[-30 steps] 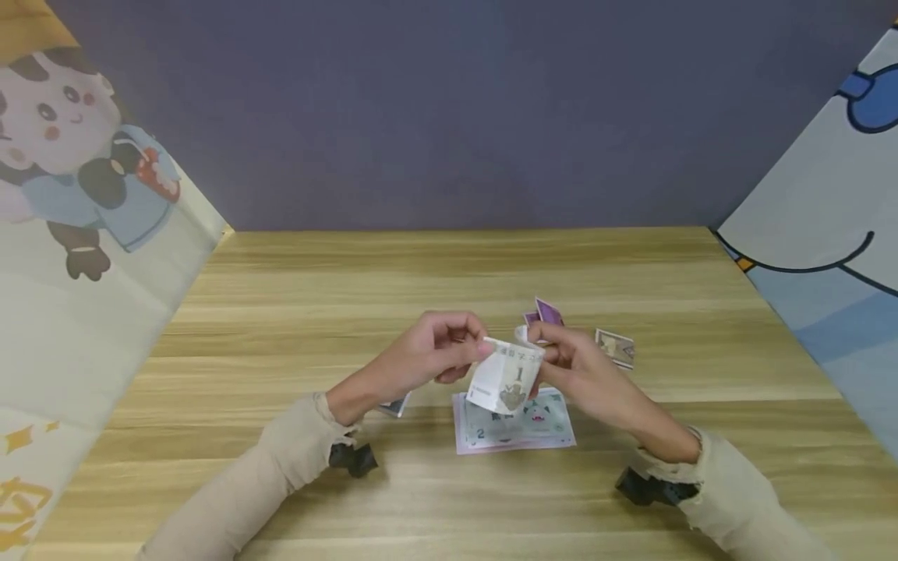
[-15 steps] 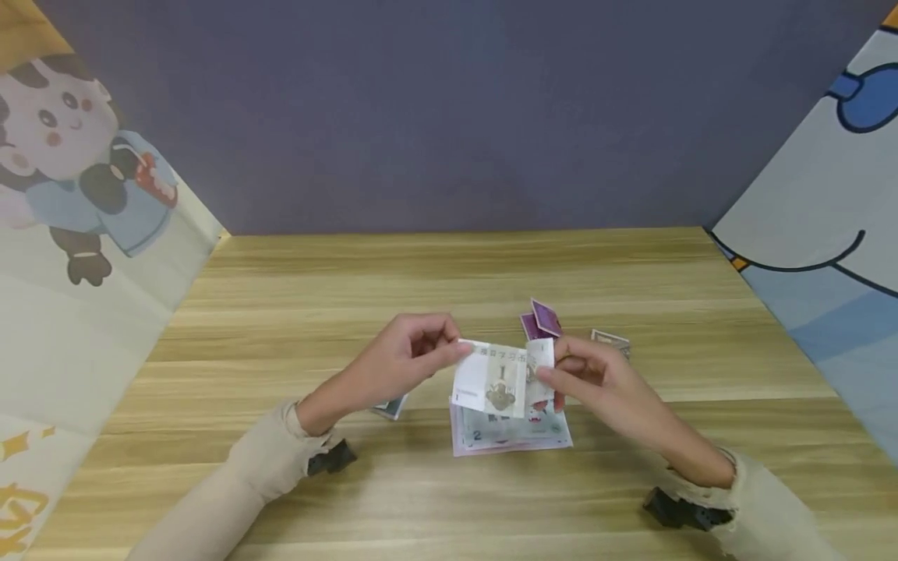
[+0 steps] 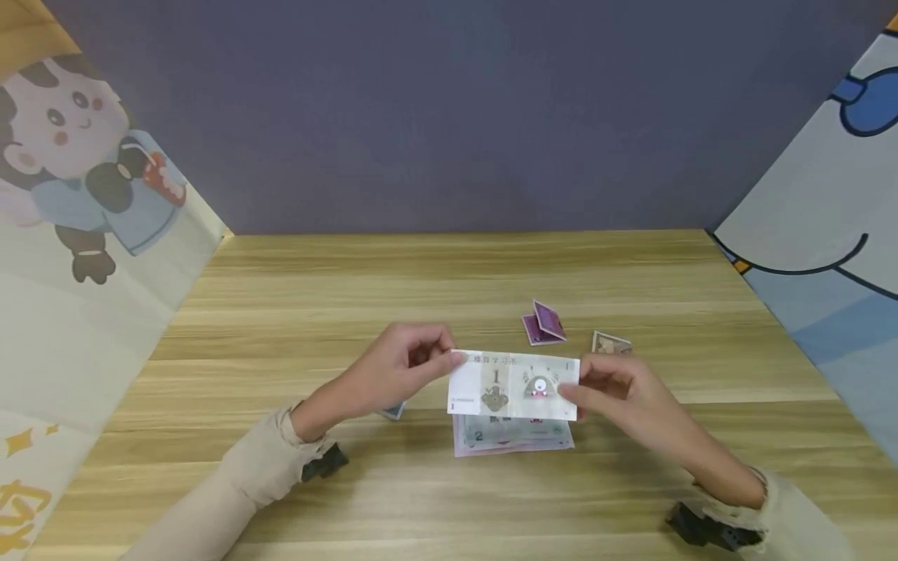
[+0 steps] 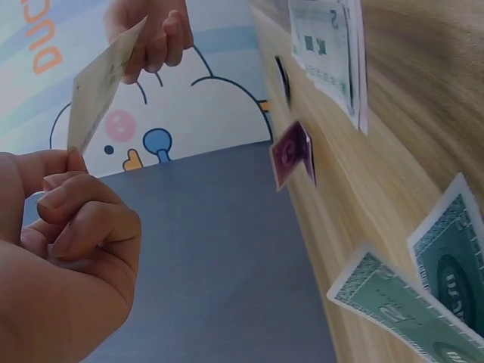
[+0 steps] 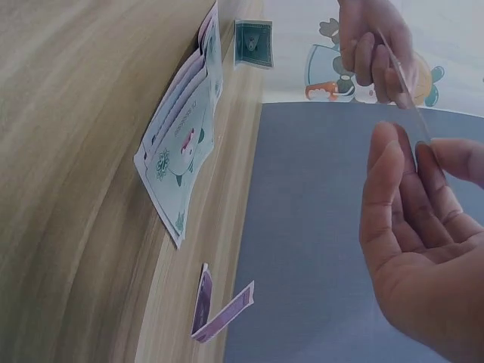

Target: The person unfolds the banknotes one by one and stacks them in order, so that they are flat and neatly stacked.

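A pale play banknote (image 3: 515,386) marked 1 is stretched flat between both hands above the table. My left hand (image 3: 393,374) pinches its left end between thumb and index finger. At the other end my right hand (image 3: 627,401) pinches the note the same way, its other fingers loosely bent behind. Under the note lies a stack of play banknotes (image 3: 508,446), a green one marked 2 on top of pinkish ones. In the right wrist view that stack (image 5: 178,144) shows several layers, and the held note (image 5: 408,94) appears edge-on.
A folded purple note (image 3: 544,325) stands half open beyond the stack. A brown note (image 3: 612,343) lies behind my right hand. Folded green notes (image 4: 401,302) lie by my left hand. A dark wall (image 3: 449,117) closes the wooden table's (image 3: 337,280) far edge.
The held note has gone from curled and folded to spread flat. My right hand has moved right and slightly down, my left hand a little left, opening the note between them.
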`<action>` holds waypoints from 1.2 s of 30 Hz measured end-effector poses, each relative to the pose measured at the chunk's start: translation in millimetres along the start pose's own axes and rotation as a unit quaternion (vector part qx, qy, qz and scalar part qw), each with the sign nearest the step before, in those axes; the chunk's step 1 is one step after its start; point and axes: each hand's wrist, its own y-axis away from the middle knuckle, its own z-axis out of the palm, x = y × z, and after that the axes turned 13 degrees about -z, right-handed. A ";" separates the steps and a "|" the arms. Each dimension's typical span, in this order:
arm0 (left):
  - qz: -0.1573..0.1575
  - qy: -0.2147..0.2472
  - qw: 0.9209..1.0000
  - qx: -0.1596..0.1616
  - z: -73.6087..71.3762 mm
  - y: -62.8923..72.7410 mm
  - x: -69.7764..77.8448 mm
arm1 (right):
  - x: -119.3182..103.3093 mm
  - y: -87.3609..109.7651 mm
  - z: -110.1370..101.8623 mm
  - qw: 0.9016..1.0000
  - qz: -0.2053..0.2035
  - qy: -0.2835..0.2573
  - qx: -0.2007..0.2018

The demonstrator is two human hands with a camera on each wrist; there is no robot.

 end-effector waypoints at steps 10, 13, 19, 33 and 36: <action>-0.005 -0.148 0.989 -0.023 14.2 -8.0 -18.5 | 18.6 3.9 -0.3 0.993 0.041 0.105 -0.036; -0.009 -0.197 0.980 -0.034 21.4 -11.7 -23.4 | 24.7 3.2 1.1 0.986 0.046 0.149 -0.060; -0.039 -0.257 0.963 -0.066 33.2 -18.3 -29.2 | 34.0 0.8 1.9 0.979 0.066 0.158 -0.108; -0.089 -0.305 0.944 -0.092 47.3 -25.8 -43.3 | 50.0 -9.3 8.6 0.958 0.122 0.168 -0.196; -0.088 -0.314 0.941 -0.093 50.3 -27.1 -43.8 | 50.7 -10.4 8.3 0.954 0.135 0.173 -0.204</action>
